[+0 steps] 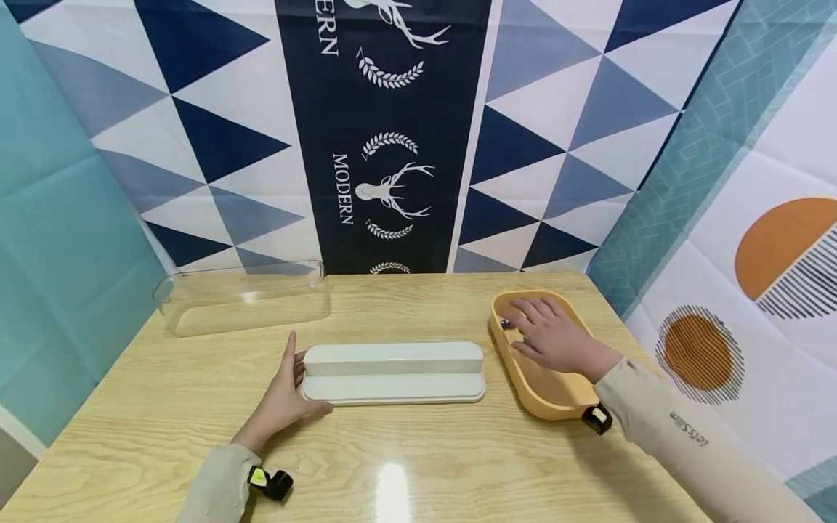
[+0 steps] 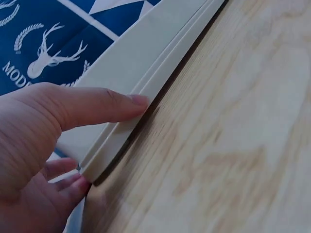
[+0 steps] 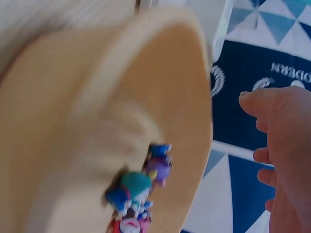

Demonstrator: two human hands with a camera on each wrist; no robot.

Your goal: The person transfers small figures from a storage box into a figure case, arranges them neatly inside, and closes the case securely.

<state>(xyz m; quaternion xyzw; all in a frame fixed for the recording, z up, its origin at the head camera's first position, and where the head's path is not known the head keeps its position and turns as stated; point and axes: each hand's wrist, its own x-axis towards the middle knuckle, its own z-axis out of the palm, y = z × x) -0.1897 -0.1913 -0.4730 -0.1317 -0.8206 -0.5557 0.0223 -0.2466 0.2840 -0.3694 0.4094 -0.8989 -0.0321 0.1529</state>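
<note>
A white two-step display riser (image 1: 394, 373) lies lengthwise on the wooden table. My left hand (image 1: 285, 392) grips its left end, the thumb along the front edge and the other fingers round the far side. In the left wrist view the thumb (image 2: 104, 104) presses on the riser's pale rim (image 2: 163, 73). To the right stands an orange-yellow bin (image 1: 519, 374). Over it hovers my right hand (image 1: 556, 338), fingers spread and holding nothing. Several small colourful figurines (image 3: 135, 187) lie inside the bin, mostly hidden by the hand in the head view.
A clear, transparent box or cover (image 1: 251, 298) stands at the back left of the table (image 1: 327, 479). Behind the table hangs a patterned cloth (image 1: 392, 145) with triangles and deer heads. More cloth closes off both sides.
</note>
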